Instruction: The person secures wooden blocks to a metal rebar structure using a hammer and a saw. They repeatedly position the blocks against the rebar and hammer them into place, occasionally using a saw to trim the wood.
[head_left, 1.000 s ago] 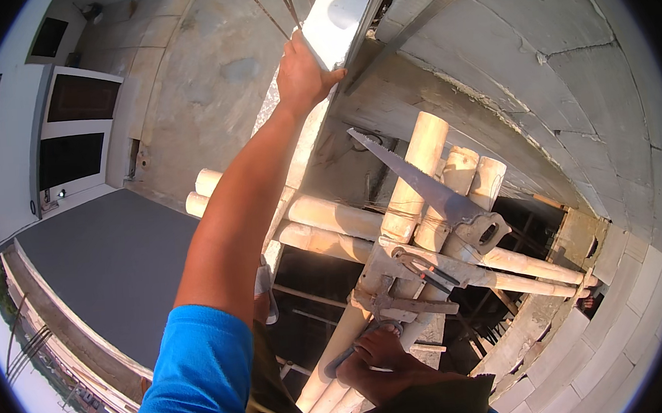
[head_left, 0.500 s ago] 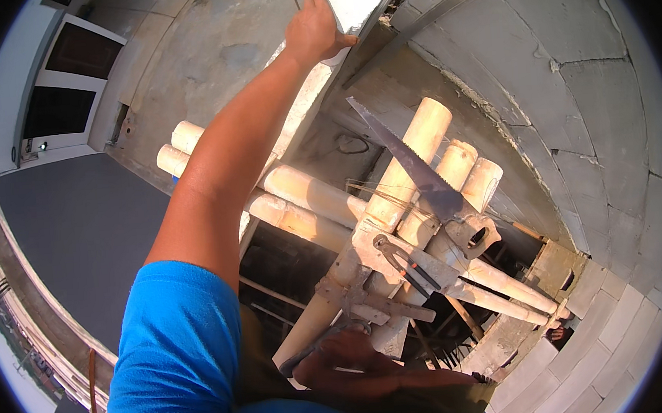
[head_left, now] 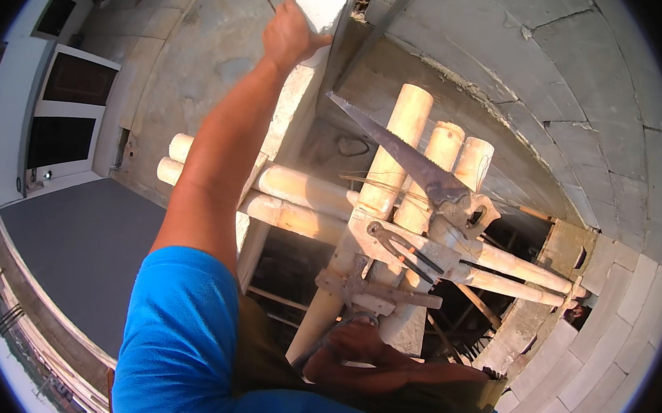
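Observation:
My left hand (head_left: 288, 34) reaches far up and grips the edge of a white block-like ledge (head_left: 324, 0), thumb stretched across it. Down at the lower middle, my right hand (head_left: 352, 343) is curled in shadow, and what lies inside its fingers is hidden. Just beyond it sits a short wooden piece (head_left: 399, 295) on bamboo scaffolding. A pair of pincers (head_left: 401, 249) with dark handles rests on a pale board (head_left: 360, 231). Farther right, a handsaw (head_left: 412, 162) lies across thick bamboo poles (head_left: 399, 144), its handle toward the lower right.
Grey block walls (head_left: 589, 58) rise at the right. Dark gaps (head_left: 293, 263) open between the bamboo poles, with a drop below. A dark grey roof surface (head_left: 79, 232) lies at the left, near white-framed windows (head_left: 61, 137). Thin wires (head_left: 375, 179) stick out from the lashed poles.
The whole view has shifted slightly, so the ledge and my left hand appear farther left. My left hand keeps its hold; my right hand stays low beside the wooden piece.

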A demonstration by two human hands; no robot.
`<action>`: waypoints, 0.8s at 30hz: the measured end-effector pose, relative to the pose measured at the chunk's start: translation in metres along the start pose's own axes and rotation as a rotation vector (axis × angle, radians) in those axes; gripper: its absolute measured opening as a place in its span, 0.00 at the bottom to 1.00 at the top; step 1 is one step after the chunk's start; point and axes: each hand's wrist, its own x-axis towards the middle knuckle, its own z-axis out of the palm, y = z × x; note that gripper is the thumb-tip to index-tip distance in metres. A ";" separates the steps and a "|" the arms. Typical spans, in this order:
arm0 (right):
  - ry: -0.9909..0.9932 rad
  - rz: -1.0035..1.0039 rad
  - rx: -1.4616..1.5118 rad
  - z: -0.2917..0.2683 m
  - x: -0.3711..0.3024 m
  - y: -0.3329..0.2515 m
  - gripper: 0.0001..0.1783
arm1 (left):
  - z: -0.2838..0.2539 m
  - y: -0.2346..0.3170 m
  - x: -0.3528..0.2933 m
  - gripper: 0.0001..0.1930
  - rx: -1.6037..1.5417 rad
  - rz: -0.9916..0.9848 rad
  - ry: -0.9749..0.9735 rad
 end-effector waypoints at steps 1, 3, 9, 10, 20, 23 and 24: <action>0.026 -0.008 -0.007 0.003 -0.001 0.000 0.08 | 0.000 0.000 -0.001 0.48 0.000 -0.001 0.003; -0.053 0.036 -0.003 0.007 -0.003 0.003 0.09 | 0.000 0.000 0.002 0.49 -0.005 -0.014 -0.023; -0.143 0.100 0.019 0.005 -0.003 0.002 0.06 | 0.001 -0.010 0.006 0.52 -0.022 -0.047 -0.096; -0.210 0.148 0.031 -0.001 0.000 -0.005 0.06 | 0.002 -0.011 0.005 0.52 -0.025 -0.040 -0.091; -0.218 0.109 0.024 -0.001 0.000 -0.004 0.06 | -0.001 -0.007 0.012 0.54 -0.098 -0.044 -0.082; -0.361 0.184 -0.047 -0.015 0.016 -0.012 0.09 | 0.005 -0.009 0.013 0.51 -0.064 0.020 -0.014; -0.142 0.075 -0.061 0.000 -0.001 0.003 0.10 | 0.006 -0.011 0.010 0.52 -0.062 0.029 0.011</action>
